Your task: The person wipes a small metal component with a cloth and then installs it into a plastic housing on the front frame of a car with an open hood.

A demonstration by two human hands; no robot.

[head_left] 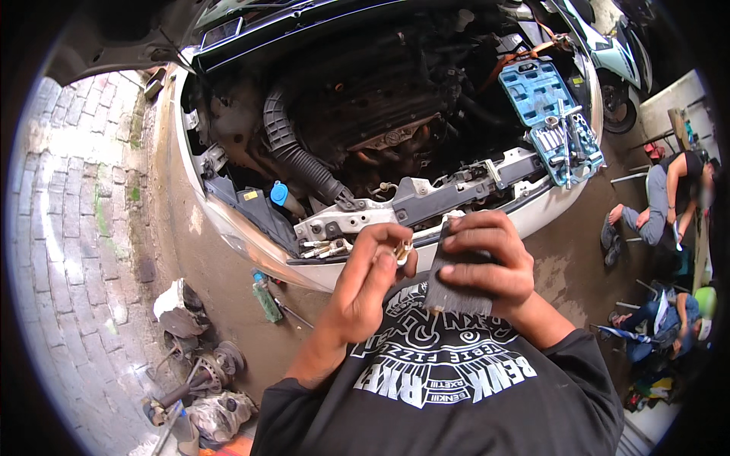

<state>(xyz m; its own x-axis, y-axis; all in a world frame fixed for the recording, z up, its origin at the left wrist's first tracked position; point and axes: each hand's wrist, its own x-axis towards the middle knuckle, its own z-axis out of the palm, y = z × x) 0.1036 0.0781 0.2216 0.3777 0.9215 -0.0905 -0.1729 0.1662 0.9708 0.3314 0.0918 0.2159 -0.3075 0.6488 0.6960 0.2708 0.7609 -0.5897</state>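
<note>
Two hands raised before open white car's engine bay (395,114): left hand (369,277) pinches small brass-tipped metal part (401,249); right hand (487,262) fingers grip dark grey rectangular abrasive sheet (456,292).

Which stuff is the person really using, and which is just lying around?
Using:
left hand pinching a spark plug
right hand holding sandpaper

Lying around:
socket set on the car
green bottle on the ground
car parts on the ground
</note>
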